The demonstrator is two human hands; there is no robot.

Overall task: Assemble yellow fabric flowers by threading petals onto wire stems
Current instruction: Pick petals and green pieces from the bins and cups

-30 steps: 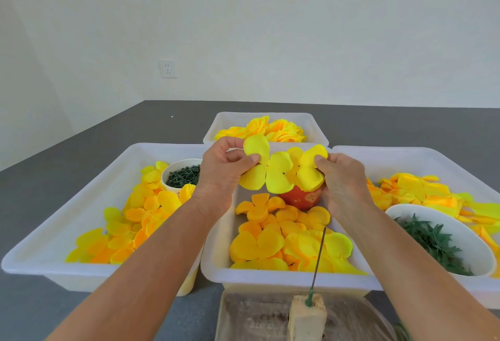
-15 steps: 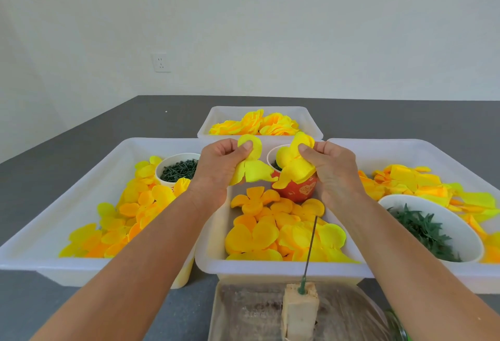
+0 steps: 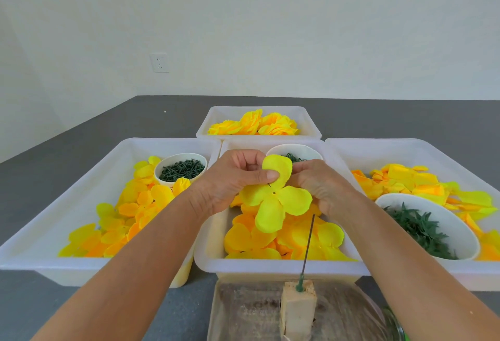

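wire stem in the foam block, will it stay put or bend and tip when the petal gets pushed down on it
The wire stem looks thin and already leans, so it would probably flex. The foam block is narrow and tall, so it may tip. The petal piece droops, likely floppy and light.

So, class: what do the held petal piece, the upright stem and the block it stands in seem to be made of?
Petal piece: matte yellow fabric, soft and slightly crinkled, hole punched at centre. Stem: thin, straight, dark, likely coated wire. Block: pale, porous, crumbly top, probably foam, possibly wood.
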